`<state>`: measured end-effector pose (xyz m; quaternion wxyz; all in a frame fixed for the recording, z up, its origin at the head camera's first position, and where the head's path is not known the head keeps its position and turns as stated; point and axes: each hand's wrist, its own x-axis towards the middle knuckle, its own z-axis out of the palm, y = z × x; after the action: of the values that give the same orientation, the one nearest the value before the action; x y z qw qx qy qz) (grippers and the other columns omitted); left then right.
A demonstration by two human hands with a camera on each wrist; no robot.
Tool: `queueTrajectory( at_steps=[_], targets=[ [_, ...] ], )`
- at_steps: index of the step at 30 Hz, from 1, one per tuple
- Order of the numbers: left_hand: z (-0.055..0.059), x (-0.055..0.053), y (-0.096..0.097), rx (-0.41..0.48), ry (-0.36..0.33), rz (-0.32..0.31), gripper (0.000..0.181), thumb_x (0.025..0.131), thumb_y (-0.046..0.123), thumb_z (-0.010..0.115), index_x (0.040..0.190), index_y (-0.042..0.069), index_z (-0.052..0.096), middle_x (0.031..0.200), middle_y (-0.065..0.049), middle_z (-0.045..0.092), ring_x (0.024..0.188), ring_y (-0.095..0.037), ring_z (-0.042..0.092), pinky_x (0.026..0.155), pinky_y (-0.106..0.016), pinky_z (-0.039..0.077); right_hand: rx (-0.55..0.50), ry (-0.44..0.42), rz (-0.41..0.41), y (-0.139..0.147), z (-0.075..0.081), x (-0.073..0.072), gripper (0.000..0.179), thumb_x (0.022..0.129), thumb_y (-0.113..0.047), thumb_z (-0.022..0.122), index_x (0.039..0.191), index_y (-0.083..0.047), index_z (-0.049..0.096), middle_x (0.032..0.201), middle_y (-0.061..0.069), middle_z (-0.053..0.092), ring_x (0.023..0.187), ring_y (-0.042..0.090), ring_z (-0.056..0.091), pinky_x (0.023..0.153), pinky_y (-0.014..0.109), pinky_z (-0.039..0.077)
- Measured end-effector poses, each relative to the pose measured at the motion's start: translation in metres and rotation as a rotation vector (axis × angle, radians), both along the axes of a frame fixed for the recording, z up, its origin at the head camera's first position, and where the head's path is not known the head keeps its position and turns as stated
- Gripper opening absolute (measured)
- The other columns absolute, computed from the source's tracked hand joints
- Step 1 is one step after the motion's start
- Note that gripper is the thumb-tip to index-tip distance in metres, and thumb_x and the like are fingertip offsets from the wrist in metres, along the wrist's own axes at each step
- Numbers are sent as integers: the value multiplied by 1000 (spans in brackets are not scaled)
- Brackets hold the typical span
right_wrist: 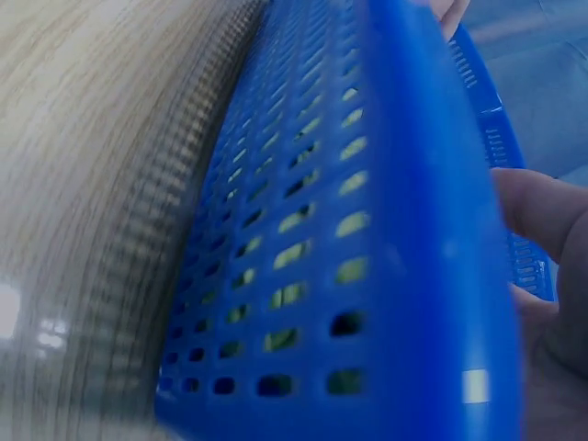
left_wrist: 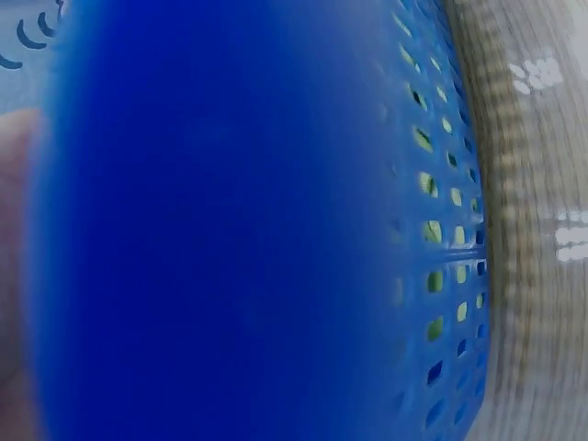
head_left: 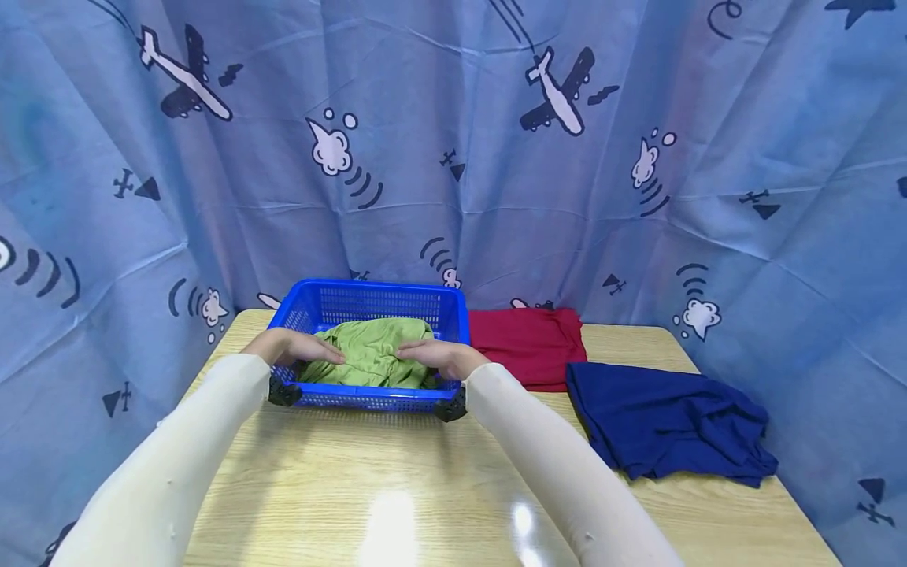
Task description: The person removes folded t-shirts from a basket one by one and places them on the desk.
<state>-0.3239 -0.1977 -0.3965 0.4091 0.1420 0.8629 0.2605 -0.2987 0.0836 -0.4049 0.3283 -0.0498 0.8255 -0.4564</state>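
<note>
Fingers (head_left: 329,354) lie straight on green cloth (head_left: 375,346) in a basket (head_left: 368,392) on a wooden table (head_left: 319,488) before airplane-print curtains (head_left: 411,87).

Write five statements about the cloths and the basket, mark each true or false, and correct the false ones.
1. The green cloth lies inside the blue basket. True.
2. The red cloth and navy cloth both lie outside the basket. True.
3. The navy cloth lies between the basket and the red cloth. False: the red cloth lies between the other two.
4. The left grip and right grip both reach over the basket. True.
5. The basket's sides are solid. False: they have holes.
</note>
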Motion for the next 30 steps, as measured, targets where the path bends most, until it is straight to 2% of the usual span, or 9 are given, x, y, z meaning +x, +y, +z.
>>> queueTrajectory(
  at_steps=[4,11,14,20,23,28,30],
  targets=[
    [-2,2,-1,15,12,0,62,108,38,40,158,4,31,167,-27,11,154,-50,5,124,-65,12,15,-9,8,0,-2,-1,55,104,-38,53,156,-22,42,170,6,22,159,35,10,125,66,12],
    [-8,3,-2,103,-44,74,68,106,31,50,163,10,19,168,-26,-5,155,-49,3,124,-62,21,-2,7,23,2,-7,-1,63,98,-25,66,156,-17,41,169,12,23,156,35,21,126,56,21],
    [-10,4,-3,116,-3,78,71,103,27,56,163,12,20,168,-27,-5,155,-49,2,124,-62,19,-8,20,41,2,-9,0,68,96,-20,69,157,-16,39,168,14,22,155,34,24,125,53,26],
    [-15,5,-6,69,184,52,71,97,26,66,158,8,33,165,-32,11,153,-52,2,123,-68,11,20,56,54,1,-10,1,77,91,-17,74,158,-18,36,169,13,21,154,32,25,123,50,32],
    [-17,6,-8,63,237,61,70,95,23,68,156,6,37,164,-33,17,152,-54,6,122,-69,12,35,88,55,1,-11,3,80,89,-15,76,158,-16,36,168,14,22,154,31,24,123,49,31],
    [-19,5,-9,99,226,97,71,94,19,70,156,5,38,165,-34,10,152,-54,0,122,-70,10,45,129,49,1,-13,1,79,90,-16,76,158,-15,36,168,15,22,156,32,20,125,51,27],
    [-20,4,-9,115,217,120,69,94,17,69,155,5,39,165,-34,8,153,-53,-1,122,-69,9,38,137,34,0,-15,0,76,90,-14,75,157,-13,39,167,16,25,154,31,24,124,50,29]
  ],
)
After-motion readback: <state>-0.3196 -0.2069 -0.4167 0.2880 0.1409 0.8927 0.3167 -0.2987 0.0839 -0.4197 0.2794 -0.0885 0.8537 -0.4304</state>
